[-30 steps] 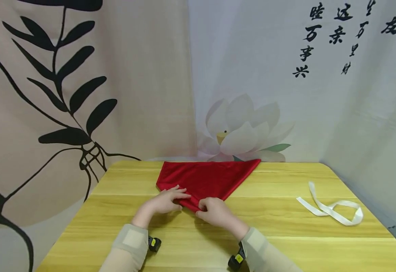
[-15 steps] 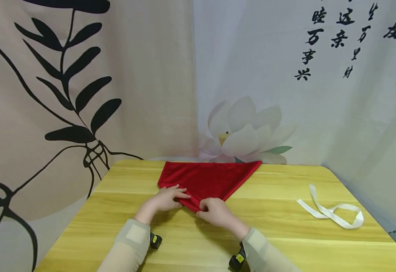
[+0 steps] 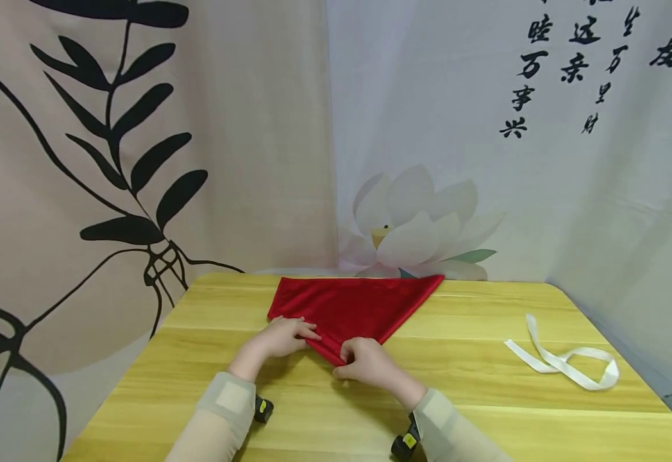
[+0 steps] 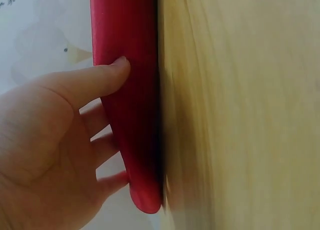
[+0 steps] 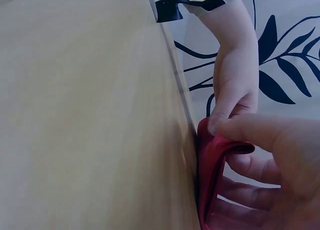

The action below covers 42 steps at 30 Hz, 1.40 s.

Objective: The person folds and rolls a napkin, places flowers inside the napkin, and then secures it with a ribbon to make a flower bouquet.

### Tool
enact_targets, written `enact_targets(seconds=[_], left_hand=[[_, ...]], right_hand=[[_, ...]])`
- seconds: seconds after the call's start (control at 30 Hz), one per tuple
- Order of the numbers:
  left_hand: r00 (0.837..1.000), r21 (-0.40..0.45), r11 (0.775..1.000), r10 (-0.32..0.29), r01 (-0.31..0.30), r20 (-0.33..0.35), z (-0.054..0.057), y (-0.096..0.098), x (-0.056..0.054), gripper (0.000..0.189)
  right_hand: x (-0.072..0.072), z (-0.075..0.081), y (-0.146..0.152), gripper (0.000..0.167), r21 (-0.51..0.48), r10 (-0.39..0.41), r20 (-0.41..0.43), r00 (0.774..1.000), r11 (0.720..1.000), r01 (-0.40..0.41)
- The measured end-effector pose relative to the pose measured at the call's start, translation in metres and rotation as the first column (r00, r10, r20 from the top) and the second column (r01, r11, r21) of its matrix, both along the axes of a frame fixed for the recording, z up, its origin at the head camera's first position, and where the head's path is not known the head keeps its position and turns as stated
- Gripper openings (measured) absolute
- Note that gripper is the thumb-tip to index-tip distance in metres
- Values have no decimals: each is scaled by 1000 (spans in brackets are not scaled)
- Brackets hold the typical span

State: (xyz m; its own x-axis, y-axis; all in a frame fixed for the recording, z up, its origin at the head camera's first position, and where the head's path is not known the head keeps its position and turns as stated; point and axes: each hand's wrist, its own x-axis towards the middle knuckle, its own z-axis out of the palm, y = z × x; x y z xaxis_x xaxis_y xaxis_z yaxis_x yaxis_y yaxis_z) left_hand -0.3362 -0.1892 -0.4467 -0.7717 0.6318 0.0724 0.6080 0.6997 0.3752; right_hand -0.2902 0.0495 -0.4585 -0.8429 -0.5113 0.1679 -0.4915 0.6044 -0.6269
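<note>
A red cloth (image 3: 359, 298) with a soft sheen lies at the table's far edge in the head view, folded into several layers with slanting sides. My left hand (image 3: 280, 337) rests on its near left edge, fingers stretched over the top. The left wrist view shows that thumb (image 4: 117, 73) against the thick folded front edge. At the cloth's nearest corner, my right hand (image 3: 370, 364) pinches the fold between thumb and curled fingers. A curled-over flap of the cloth (image 5: 220, 150) shows under the right thumb in the right wrist view.
A white ribbon (image 3: 587, 378) lies in a loose loop on the right side of the yellow wooden table (image 3: 324, 423). Behind the table hangs a pale curtain (image 3: 255, 128) printed with black leaves, a lotus and characters. Each wrist carries a small black camera (image 3: 263, 409).
The head view has shifted slightly. Both hands stay at the cloth's near edge; the right hand and the corner it pinches have come a little nearer to me.
</note>
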Motion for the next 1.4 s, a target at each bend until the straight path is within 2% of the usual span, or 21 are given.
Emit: enact_targets(seconds=[0.23, 0.57, 0.83, 1.07, 1.17, 1.4], left_hand=[[1000, -27, 1000, 8, -8, 11, 0, -1, -1, 29], [999, -66, 998, 25, -22, 44, 5, -5, 2, 29], [999, -100, 995, -2, 6, 41, 12, -4, 1, 27], [999, -134, 990, -32, 33, 11, 18, -4, 2, 21], [999, -136, 990, -28, 33, 35, 22, -3, 2, 19], [988, -133, 991, 23, -2, 155, 30, -2, 1, 17]], right_hand=[[0, -1, -2, 27, 24, 3, -62, 998, 1000, -1], [3, -1, -3, 23, 6, 0, -31, 1000, 1000, 0], [7, 4, 0, 23, -39, 10, -7, 1000, 999, -11], [9, 6, 1, 22, -68, 22, 24, 999, 997, -20], [8, 5, 1, 22, -75, 21, 33, 999, 997, -18], [6, 4, 3, 22, -101, 26, 51, 998, 995, -21]])
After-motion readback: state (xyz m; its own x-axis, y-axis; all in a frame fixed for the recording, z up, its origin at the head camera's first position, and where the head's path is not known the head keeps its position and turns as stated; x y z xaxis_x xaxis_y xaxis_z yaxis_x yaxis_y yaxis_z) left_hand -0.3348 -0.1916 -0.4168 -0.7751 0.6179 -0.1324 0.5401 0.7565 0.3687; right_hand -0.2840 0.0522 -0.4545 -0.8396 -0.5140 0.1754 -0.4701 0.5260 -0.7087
